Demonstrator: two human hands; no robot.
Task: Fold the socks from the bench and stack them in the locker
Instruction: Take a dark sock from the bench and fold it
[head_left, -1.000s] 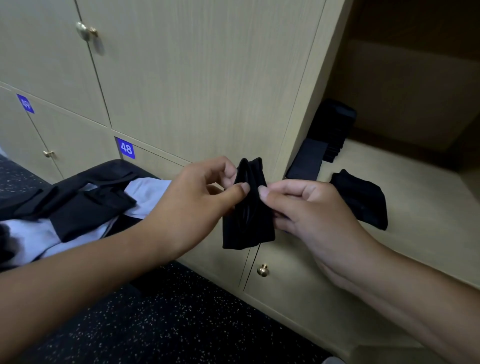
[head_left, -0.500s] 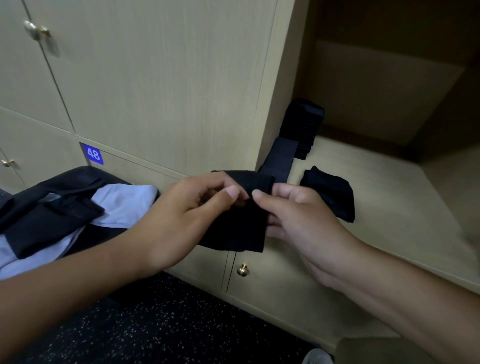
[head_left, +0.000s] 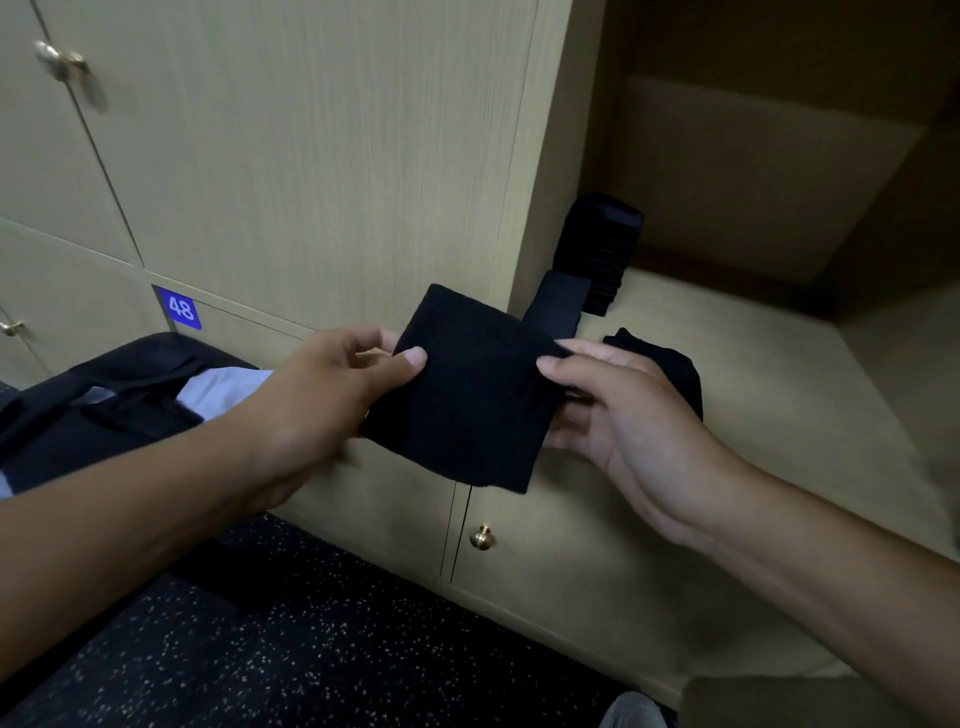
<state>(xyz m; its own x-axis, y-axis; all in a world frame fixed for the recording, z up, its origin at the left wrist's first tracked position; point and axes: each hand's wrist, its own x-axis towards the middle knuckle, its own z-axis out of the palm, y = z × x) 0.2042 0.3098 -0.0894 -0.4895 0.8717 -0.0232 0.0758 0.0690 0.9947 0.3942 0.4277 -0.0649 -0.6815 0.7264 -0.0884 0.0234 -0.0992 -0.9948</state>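
1. Pale wood-grain locker wall (head_left: 322, 156): closed doors with round brass knobs, and a blue number tag "48" (head_left: 180, 308) low on the left.
2. Open pale wood locker compartment (head_left: 769, 395), at right: its shelf floor carries three dark items, listed below.
3. Dark speckled floor (head_left: 249, 654), along the bottom of the view.
4. Heap of black and white garments (head_left: 119, 400), at left, partly hidden behind the left forearm.
5. Black folded sock (head_left: 462, 395), a flat square of knit fabric: held in the air in front of the locker doors, just left of the open compartment, one corner pointing up and the lower edge hanging free.
6. Right hand (head_left: 623, 415): thumb on the front of the sock's right edge, fingers curled behind it, pinching the cloth.
7. Left hand (head_left: 322, 395): thumb pressed on the sock's left edge, fingers curled behind, clamped on the fabric.
8. Tall stack of black folded socks (head_left: 600, 249), in the compartment's back left corner against the side wall.
9. Loose crumpled black sock (head_left: 675, 369), on the shelf floor, partly behind the right hand.
10. Flat black folded piece (head_left: 558, 306), at the shelf's front left edge, just before the stack.
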